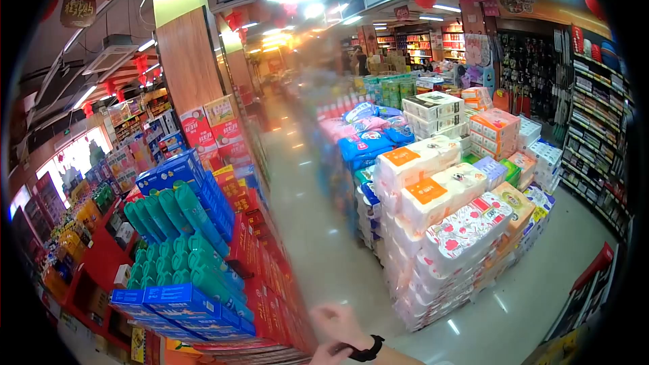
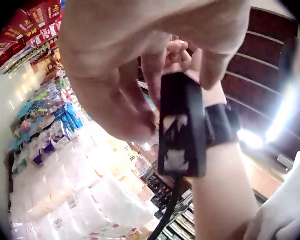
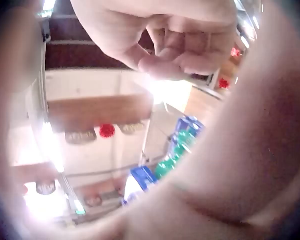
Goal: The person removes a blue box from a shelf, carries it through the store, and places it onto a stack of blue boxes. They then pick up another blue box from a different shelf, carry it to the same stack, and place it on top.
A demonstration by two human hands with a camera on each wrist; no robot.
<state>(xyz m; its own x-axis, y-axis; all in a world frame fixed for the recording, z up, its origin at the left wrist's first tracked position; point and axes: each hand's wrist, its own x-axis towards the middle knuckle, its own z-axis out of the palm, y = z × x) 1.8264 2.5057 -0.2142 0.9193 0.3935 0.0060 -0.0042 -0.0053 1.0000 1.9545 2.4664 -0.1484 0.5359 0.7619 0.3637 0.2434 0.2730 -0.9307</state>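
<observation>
At the bottom of the head view, my right hand [image 1: 338, 322] is blurred, with a black strap [image 1: 370, 349] around its wrist. My left hand [image 1: 327, 354] touches the strap's edge. Seen in the left wrist view, my left hand [image 2: 105, 55] curls its thumb and fingers around a small black device [image 2: 182, 125] on the strap [image 2: 223, 124]; the right hand's fingers [image 2: 179, 50] lie behind. The right wrist view has my right hand [image 3: 165, 30] loosely curled, nothing visible in it. Blurred skin fills much of that view's lower part.
A shop aisle floor [image 1: 304, 209] runs ahead. Stacked tissue packs [image 1: 446, 230] stand to the right. At the left are green bottles [image 1: 179, 260] on blue boxes [image 1: 182, 304], beside red boxes [image 1: 267, 297]. Shelves [image 1: 598, 142] line the far right, near a wood-panelled pillar [image 1: 193, 61] at left.
</observation>
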